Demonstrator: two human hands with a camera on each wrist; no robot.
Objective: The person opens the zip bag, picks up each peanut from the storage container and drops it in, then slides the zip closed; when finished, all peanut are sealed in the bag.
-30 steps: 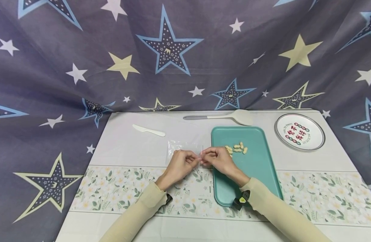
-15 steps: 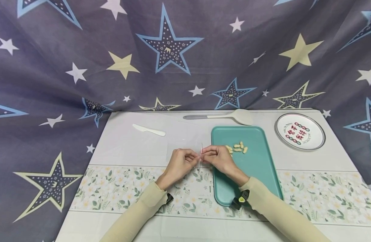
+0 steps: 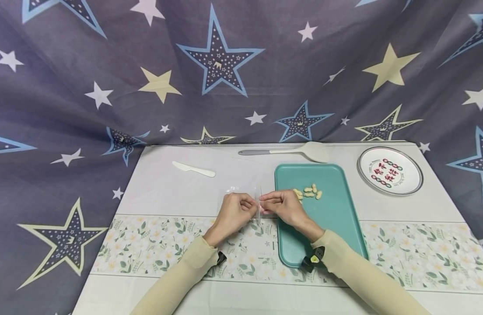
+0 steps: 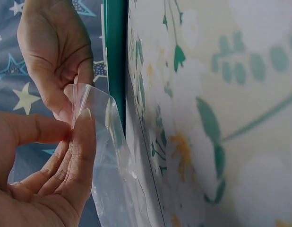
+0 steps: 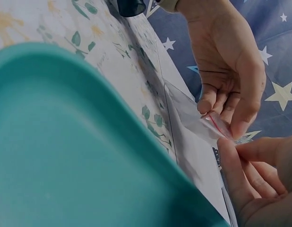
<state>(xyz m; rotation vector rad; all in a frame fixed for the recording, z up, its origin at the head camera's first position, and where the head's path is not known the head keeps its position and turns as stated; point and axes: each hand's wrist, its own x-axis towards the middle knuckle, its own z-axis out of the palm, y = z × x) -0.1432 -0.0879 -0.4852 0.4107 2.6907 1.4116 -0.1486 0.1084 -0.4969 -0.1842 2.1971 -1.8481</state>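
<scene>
The left hand [image 3: 234, 215] and right hand [image 3: 288, 208] each pinch one edge of a clear plastic bag [image 4: 113, 189] (a red line marks that edge), just left of the teal tray [image 3: 324, 236]. Peanuts [image 3: 309, 195] lie on the tray.

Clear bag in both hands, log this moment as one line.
left hand: pinches clear bag at edge | right hand: pinches same edge | peanuts: on teal tray | white knife, spatula, plate: on table

Home-like setting: star-print cloth [image 3: 273, 65] behind, flowered tablecloth [image 3: 162, 247], printed plate [image 3: 390, 171], spatula [image 3: 284, 152].
</scene>
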